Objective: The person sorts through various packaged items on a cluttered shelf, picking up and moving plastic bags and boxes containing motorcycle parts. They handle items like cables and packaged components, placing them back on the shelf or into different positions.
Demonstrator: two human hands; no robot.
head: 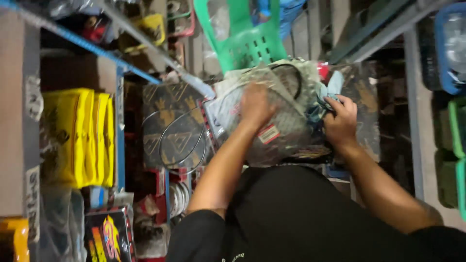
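My left hand lies flat on a clear plastic packet that holds a coiled black cable and bears a small red and white label. It is blurred with motion. My right hand grips the right edge of the stack of packets, its fingers curled over a pale blue wrapper. More packets with coiled cables lie to the left of this one, printed in black and gold.
Yellow packages fill the shelf at left. A green plastic basket stands beyond the packets. Blue and green crates sit at the right. A grey metal shelf post runs down the right.
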